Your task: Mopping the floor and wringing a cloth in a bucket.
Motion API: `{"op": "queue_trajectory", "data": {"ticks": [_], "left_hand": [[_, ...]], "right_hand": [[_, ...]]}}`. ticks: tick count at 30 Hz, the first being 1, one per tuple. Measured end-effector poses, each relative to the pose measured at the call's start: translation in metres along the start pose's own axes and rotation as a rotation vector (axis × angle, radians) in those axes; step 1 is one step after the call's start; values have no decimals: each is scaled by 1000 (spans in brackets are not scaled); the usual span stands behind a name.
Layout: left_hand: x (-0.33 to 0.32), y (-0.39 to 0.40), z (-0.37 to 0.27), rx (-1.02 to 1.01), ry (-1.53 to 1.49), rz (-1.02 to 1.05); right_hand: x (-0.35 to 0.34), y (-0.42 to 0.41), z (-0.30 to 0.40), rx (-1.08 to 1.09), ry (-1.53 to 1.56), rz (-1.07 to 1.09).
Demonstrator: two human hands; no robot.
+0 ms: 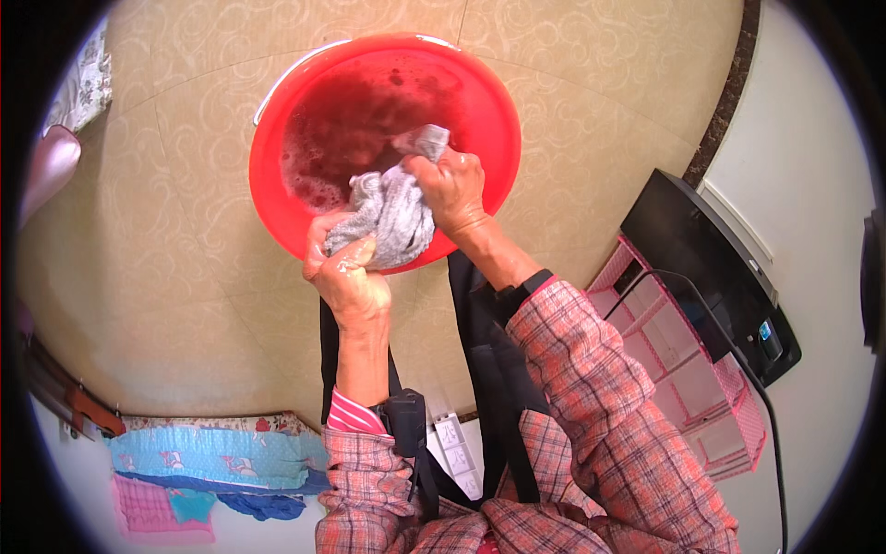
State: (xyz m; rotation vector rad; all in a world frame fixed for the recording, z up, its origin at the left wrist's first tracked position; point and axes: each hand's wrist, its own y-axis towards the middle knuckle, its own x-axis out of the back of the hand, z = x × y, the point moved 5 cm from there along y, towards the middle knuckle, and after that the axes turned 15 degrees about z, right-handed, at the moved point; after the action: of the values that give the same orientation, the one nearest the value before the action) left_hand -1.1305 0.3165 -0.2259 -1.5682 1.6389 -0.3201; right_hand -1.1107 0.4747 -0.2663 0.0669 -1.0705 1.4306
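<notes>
A wet grey cloth (398, 221) is bunched between my hands over the near part of a red plastic basin (500, 138). My left hand (349, 273) grips its lower left end at the basin's near rim, thumb on top. Higher and to the right, my right hand (453, 187) is closed round the upper part, and a short end of cloth sticks out above the fist. Both hands look wet. Dark, murky water (346, 131) with some foam along its left edge lies in the basin. Part of the cloth is hidden by my fingers.
The basin, with a white handle (291, 73) at its rim, is over a beige patterned tile floor (201, 208). At the right are a black television-like panel (699, 270), a pink-edged shelf (668, 339) and a black cable (761, 395). Blue and pink fabrics (214, 453) lie at lower left.
</notes>
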Motion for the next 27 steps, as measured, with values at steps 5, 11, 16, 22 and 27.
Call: {"op": "queue_trajectory", "data": {"ticks": [5, 11, 16, 22, 27], "left_hand": [[18, 7, 4, 118, 177, -96], [-2, 3, 31, 354, 103, -142], [5, -14, 38, 610, -239, -9], [-25, -39, 24, 516, -504, 163], [-29, -77, 12, 551, -792, 115]], "right_hand": [[-17, 14, -42, -504, 104, 120], [-23, 38, -85, -578, 49, 150], [-19, -9, 13, -420, 565, 134], [51, -83, 99, -83, 87, 128], [84, -115, 141, 25, -16, 336]]}}
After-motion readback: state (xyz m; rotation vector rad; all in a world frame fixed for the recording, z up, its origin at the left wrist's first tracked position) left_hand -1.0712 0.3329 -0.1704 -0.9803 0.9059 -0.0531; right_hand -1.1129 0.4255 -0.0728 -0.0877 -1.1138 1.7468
